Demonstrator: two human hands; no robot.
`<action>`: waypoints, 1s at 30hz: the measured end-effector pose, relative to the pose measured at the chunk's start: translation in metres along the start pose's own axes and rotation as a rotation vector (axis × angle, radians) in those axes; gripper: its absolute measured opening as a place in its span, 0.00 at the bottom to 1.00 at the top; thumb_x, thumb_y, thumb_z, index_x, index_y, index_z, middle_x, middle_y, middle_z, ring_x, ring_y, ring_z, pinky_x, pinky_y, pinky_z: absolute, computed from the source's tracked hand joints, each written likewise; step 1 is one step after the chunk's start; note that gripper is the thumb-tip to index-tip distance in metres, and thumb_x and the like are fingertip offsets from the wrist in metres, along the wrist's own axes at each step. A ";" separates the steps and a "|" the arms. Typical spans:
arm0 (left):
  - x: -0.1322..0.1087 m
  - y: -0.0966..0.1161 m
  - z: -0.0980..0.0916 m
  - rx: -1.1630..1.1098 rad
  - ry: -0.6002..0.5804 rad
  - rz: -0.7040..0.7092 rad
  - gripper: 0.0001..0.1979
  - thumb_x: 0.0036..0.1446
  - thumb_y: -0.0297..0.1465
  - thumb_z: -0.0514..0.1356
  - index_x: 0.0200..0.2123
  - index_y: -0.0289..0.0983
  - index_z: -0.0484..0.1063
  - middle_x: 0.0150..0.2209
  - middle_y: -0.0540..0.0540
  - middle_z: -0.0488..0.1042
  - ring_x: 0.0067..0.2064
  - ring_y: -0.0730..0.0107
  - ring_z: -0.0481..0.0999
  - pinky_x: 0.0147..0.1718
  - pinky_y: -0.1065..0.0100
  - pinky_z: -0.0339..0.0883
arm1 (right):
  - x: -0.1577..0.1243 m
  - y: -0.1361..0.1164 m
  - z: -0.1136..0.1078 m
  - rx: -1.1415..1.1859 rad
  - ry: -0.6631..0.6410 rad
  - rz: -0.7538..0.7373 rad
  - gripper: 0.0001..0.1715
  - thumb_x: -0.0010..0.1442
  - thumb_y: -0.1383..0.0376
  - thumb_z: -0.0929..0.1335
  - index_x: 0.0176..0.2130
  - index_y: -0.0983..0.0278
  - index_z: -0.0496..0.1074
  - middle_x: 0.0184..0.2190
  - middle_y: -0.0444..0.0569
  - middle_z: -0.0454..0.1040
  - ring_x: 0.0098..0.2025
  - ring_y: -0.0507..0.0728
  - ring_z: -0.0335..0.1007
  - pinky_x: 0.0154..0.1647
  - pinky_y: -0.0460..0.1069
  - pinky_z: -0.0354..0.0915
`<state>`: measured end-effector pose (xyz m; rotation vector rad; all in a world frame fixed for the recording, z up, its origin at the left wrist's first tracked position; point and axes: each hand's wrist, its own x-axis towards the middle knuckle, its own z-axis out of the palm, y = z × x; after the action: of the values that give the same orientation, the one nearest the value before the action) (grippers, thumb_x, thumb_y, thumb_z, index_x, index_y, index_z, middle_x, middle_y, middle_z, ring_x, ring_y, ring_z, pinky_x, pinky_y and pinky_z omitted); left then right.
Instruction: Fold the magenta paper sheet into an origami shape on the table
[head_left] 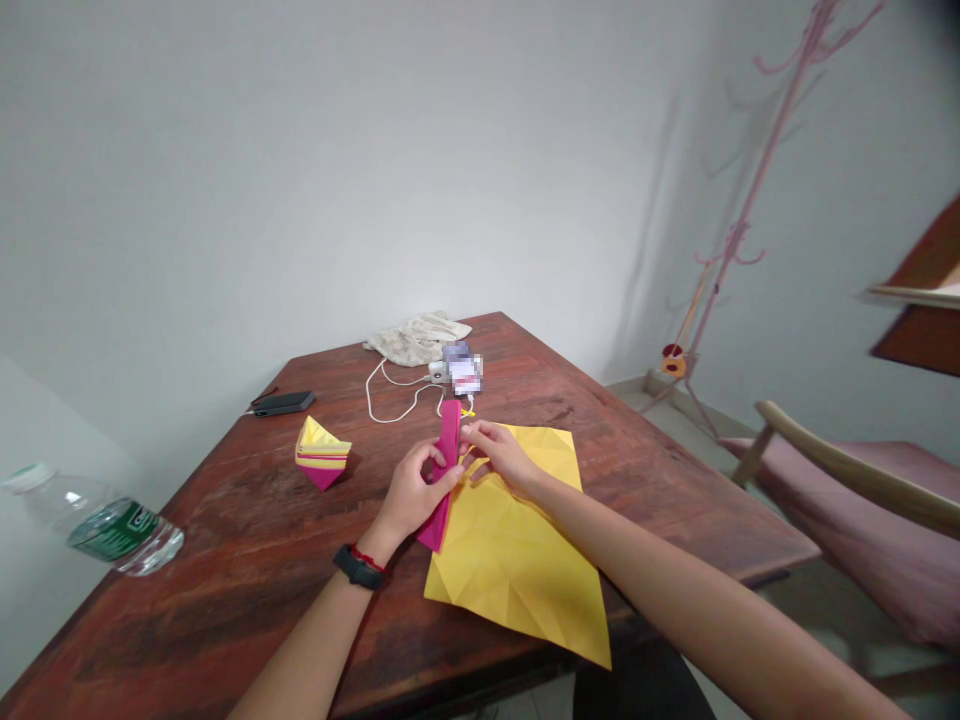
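A creased yellow sheet of paper (pixel 517 560) lies at the table's front edge, its near corner hanging over. Along its left side runs a folded magenta paper strip (pixel 450 425); whether the two are one piece I cannot tell. My left hand (pixel 412 490) is closed on the strip, thumb on top and fingers at its left side. Close by, my right hand (pixel 499 455) has its fingers bent and pinched at the strip's right edge, near the upper end. To the left stands a folded yellow and magenta paper piece (pixel 322 455), apart from both hands.
A water bottle (pixel 112 525) is at the left. Toward the back are a dark power bank (pixel 283 403), a crumpled cloth (pixel 420 338), white cables (pixel 390 418) and a blurred small item (pixel 463 372). A chair (pixel 862 480) and pink coat stand (pixel 765 180) are to the right.
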<state>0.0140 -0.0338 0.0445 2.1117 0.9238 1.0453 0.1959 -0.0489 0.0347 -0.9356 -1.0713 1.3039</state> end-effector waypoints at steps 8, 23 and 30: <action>0.002 -0.001 -0.002 -0.132 0.034 -0.080 0.15 0.51 0.40 0.67 0.35 0.38 0.69 0.51 0.40 0.75 0.51 0.56 0.75 0.37 0.66 0.71 | -0.004 0.004 0.000 -0.055 -0.149 0.150 0.20 0.54 0.53 0.75 0.38 0.65 0.74 0.32 0.47 0.74 0.33 0.52 0.74 0.28 0.45 0.76; 0.003 -0.009 -0.004 -0.242 -0.019 -0.081 0.18 0.52 0.41 0.68 0.39 0.37 0.66 0.56 0.38 0.71 0.57 0.56 0.72 0.55 0.56 0.66 | -0.004 0.004 -0.002 -0.004 -0.161 0.149 0.17 0.53 0.60 0.76 0.41 0.67 0.78 0.36 0.52 0.79 0.37 0.55 0.77 0.28 0.45 0.77; 0.004 -0.009 -0.002 -0.326 0.034 -0.101 0.22 0.56 0.37 0.65 0.50 0.37 0.64 0.56 0.36 0.70 0.58 0.56 0.71 0.57 0.54 0.65 | -0.004 0.001 0.001 -0.051 -0.132 0.120 0.15 0.56 0.58 0.73 0.39 0.66 0.76 0.33 0.50 0.77 0.34 0.53 0.76 0.26 0.45 0.76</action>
<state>0.0107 -0.0252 0.0404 1.7677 0.8055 1.1005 0.1950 -0.0526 0.0340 -0.9747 -1.1694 1.4596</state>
